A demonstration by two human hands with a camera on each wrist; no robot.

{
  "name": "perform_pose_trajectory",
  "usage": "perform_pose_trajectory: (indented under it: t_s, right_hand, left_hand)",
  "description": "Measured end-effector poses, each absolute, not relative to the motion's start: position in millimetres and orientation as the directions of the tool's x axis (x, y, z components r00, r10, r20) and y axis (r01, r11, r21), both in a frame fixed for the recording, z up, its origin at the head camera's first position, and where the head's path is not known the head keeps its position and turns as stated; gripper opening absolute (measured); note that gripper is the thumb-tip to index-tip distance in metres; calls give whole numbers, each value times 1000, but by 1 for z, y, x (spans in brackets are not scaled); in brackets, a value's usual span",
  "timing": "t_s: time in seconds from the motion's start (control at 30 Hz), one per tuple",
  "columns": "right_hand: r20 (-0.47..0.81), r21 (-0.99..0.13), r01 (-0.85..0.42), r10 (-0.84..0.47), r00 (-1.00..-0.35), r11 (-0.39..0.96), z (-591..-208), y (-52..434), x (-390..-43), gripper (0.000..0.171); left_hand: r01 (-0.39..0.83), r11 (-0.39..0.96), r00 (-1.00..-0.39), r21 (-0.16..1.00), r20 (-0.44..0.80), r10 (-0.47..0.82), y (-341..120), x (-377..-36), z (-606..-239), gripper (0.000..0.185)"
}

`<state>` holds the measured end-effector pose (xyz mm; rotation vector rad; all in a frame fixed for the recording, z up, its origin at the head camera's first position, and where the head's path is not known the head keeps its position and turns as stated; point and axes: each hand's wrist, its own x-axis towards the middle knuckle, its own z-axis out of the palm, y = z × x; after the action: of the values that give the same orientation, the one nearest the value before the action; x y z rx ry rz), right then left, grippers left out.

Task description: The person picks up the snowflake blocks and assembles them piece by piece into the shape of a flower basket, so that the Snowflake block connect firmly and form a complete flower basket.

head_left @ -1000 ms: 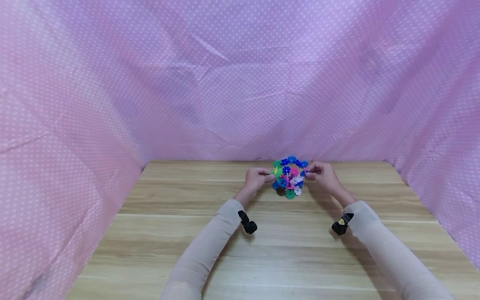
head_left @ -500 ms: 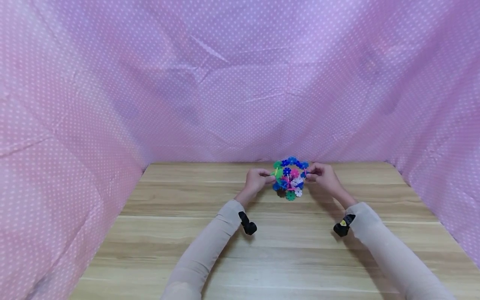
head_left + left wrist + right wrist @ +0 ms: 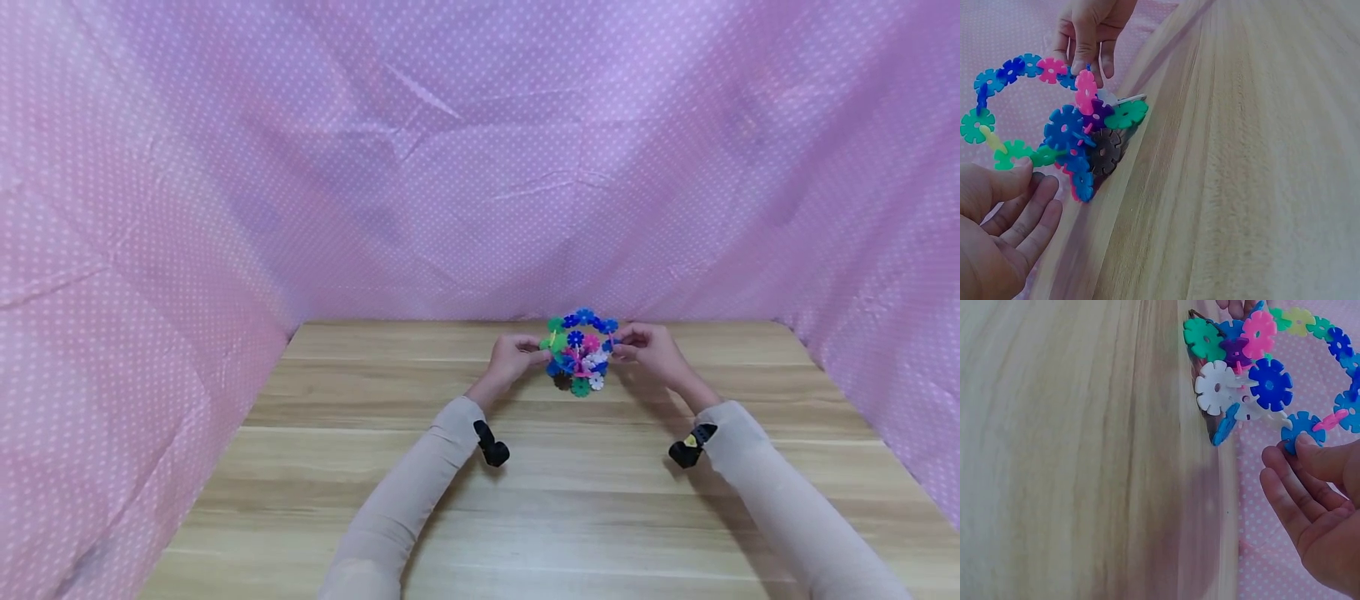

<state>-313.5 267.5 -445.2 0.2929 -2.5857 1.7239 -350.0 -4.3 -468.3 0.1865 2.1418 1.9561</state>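
Observation:
A basket-like piece built of notched plastic snowflake discs [image 3: 575, 339] stands near the table's far edge, with a looped handle of linked discs over a cluster of blue, pink, white, green, purple and brown ones. My left hand [image 3: 512, 360] pinches a green disc [image 3: 1013, 154] on the loop's left side between thumb and fingers. On the opposite side, my right hand [image 3: 654, 354] pinches a blue disc [image 3: 1301, 427], beside a pink one [image 3: 1330, 419]. In the wrist views the lower discs, such as the brown one [image 3: 1106, 152], sit right at the tabletop.
The wood-grain table [image 3: 570, 500] reaches back to a pink polka-dot cloth [image 3: 480, 208], which hangs behind it and along both sides. Black wrist cameras [image 3: 492, 446] are strapped at both light sleeves, low over the table.
Both hands keep their pinch on the disc basket, which stays in about the same place. The right wrist has shifted very slightly to the right.

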Motion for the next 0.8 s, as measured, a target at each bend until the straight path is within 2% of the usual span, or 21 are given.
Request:
perform_pose_trajectory:
  t_s: [0.17, 0.33, 0.8]
  right_hand:
    - [103, -911, -153, -150, -983, 383, -446, 270, -314, 18]
    - [58, -903, -107, -129, -990, 416, -445, 271, -316, 28]
    - [111, -886, -165, -147, -983, 433, -434, 284, -317, 37]
  left_hand:
    - [-90, 60, -959, 994, -103, 266, -4, -352, -472, 24]
    - [-87, 86, -960, 992, -107, 258, -7, -352, -471, 31]
    - [-29, 96, -962, 995, -54, 266, -22, -361, -470, 30]
